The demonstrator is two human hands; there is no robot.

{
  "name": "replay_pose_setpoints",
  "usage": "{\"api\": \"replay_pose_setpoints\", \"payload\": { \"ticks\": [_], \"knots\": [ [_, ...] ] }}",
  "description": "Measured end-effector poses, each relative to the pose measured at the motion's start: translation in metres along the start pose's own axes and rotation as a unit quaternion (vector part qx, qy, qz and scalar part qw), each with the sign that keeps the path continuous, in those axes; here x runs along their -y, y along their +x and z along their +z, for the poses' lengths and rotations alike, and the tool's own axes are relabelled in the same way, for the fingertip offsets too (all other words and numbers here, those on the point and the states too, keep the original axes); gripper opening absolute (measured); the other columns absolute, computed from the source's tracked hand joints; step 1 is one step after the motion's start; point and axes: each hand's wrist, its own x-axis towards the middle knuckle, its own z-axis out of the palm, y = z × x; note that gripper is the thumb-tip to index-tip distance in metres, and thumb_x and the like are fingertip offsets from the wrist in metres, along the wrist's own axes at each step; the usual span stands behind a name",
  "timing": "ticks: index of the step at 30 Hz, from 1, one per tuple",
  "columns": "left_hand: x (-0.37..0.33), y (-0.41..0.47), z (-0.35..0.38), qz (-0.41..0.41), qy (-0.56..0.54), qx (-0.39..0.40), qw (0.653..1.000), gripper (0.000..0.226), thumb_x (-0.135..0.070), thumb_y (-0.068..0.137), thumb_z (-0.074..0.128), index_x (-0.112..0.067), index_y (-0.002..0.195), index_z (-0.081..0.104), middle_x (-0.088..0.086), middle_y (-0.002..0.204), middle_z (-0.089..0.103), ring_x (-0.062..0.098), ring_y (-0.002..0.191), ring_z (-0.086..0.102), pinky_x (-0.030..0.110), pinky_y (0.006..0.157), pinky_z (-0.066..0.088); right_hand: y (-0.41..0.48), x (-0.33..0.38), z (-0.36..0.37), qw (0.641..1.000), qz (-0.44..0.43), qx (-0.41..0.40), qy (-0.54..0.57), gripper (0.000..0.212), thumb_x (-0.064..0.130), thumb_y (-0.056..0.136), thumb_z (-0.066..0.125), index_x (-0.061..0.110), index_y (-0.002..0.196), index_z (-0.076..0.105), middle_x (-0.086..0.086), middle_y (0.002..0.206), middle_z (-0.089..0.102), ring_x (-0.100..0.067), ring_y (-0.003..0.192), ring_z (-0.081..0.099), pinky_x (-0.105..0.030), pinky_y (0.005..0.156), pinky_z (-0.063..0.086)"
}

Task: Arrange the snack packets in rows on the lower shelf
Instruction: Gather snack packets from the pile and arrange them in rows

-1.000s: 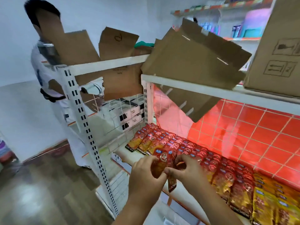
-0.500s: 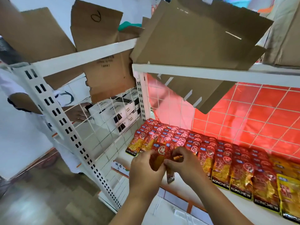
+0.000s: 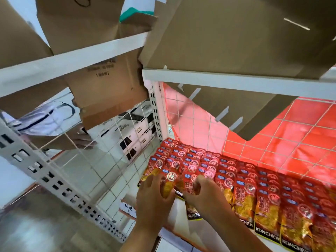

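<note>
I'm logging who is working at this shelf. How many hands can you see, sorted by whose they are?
Camera wearer's hands, gripping snack packets: 2 (left hand, right hand)
Other person's hand, behind the wire mesh: 1
Total: 3

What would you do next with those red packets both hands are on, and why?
Probably lay them flat at the front left of the lower shelf. Both the left hand and right hand hold snack packets just short of the rows of packets, and white shelf shows bare beneath the hands there.
</note>
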Motion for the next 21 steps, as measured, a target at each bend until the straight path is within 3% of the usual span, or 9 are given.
{"api": "replay_pose_setpoints", "payload": {
  "ticks": [4,9,12,16,19,21],
  "knots": [
    [0.015,0.020,0.008,0.042,0.022,0.005,0.999,0.057,-0.059,0.080,0.065,-0.034,0.126,0.043,-0.005,0.123,0.058,0.019,0.112,0.059,0.045,0.093,0.057,0.006,0.003,0.007,1.000,0.012,-0.001,-0.016,0.036,0.042,0.082,0.078,0.026,0.079,0.046,0.007,0.079,0.051,-0.005,0.064,0.046,-0.020,0.052,0.033],
    [0.030,0.042,0.019,0.132,0.052,0.015,0.990,0.052,-0.049,0.071,0.080,-0.027,0.111,0.055,-0.002,0.109,0.065,0.023,0.100,0.065,0.041,0.083,0.058,0.006,0.012,0.018,0.998,0.039,-0.053,-0.023,0.041,0.053,0.078,0.077,0.024,0.076,0.048,0.006,0.078,0.053,-0.009,0.065,0.049,-0.024,0.055,0.038],
    [0.040,0.048,0.024,0.156,0.085,0.030,0.984,0.058,-0.055,0.068,0.085,-0.025,0.112,0.062,-0.001,0.110,0.067,0.024,0.101,0.066,0.041,0.085,0.056,0.006,0.017,0.023,0.995,0.058,-0.071,-0.028,0.043,0.058,0.076,0.076,0.024,0.076,0.049,0.006,0.079,0.056,-0.010,0.067,0.054,-0.028,0.059,0.047],
    [0.046,0.055,0.025,0.178,0.078,0.047,0.980,0.055,-0.064,0.075,0.076,-0.028,0.115,0.064,-0.004,0.117,0.065,0.022,0.109,0.063,0.040,0.091,0.054,0.002,0.026,0.028,0.992,0.076,-0.081,-0.058,0.042,0.058,0.078,0.074,0.025,0.077,0.047,0.006,0.080,0.053,-0.007,0.064,0.048,-0.023,0.053,0.034],
    [0.059,0.056,0.022,0.223,0.061,0.049,0.972,0.043,-0.054,0.085,0.067,-0.026,0.118,0.063,-0.001,0.122,0.063,0.024,0.112,0.061,0.041,0.089,0.055,-0.001,0.032,0.034,0.991,0.086,-0.074,-0.072,0.036,0.047,0.081,0.076,0.025,0.079,0.048,0.006,0.080,0.054,-0.005,0.065,0.050,-0.018,0.051,0.031],
    [0.070,0.055,0.019,0.258,0.048,0.035,0.964,0.040,-0.046,0.086,0.066,-0.023,0.119,0.064,0.004,0.127,0.061,0.028,0.114,0.061,0.042,0.087,0.056,-0.002,0.034,0.039,0.991,0.094,-0.071,-0.070,0.034,0.045,0.082,0.077,0.025,0.081,0.049,0.005,0.082,0.056,-0.007,0.068,0.054,-0.019,0.054,0.037]
  ]
}}
